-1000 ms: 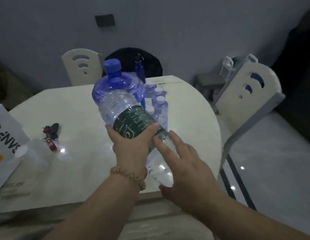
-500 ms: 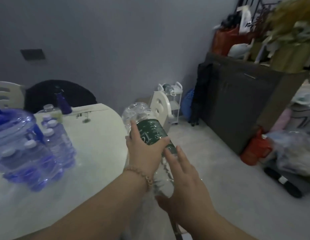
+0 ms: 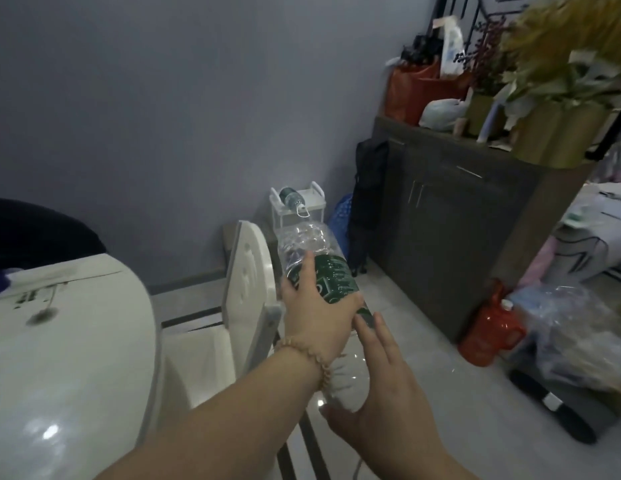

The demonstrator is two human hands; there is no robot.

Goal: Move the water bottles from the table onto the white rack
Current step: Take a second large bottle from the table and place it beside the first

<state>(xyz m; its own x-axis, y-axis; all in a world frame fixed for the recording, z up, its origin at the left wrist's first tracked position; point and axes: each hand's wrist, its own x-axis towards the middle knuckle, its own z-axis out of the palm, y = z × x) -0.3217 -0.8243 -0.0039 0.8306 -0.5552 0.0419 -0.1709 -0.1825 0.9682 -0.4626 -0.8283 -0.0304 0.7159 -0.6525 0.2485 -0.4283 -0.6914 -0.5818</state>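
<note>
A large clear water bottle (image 3: pixel 309 244) with a dark green label is carried nearly level, its top end pointing away from me. My left hand (image 3: pixel 316 317) grips it around the label. My right hand (image 3: pixel 382 386) supports its base from below and the side, fingers straight along the bottle. The white rack (image 3: pixel 314 206) stands against the far wall, beyond the bottle. One green-labelled bottle (image 3: pixel 291 198) lies on its top shelf. The white table (image 3: pixel 59 341) fills the lower left, off to the side of both hands.
A white chair (image 3: pixel 248 289) stands between the table and the rack. A dark cabinet (image 3: pixel 458 244) with plants and bags on top lines the right wall. A red jug (image 3: pixel 489 330) and clear plastic bags sit on the floor at right. A blue bag leans beside the rack.
The view has swung right, away from the table and its bottles, toward the rack. Both hands have carried the bottle off the table; the rack now appears closer.
</note>
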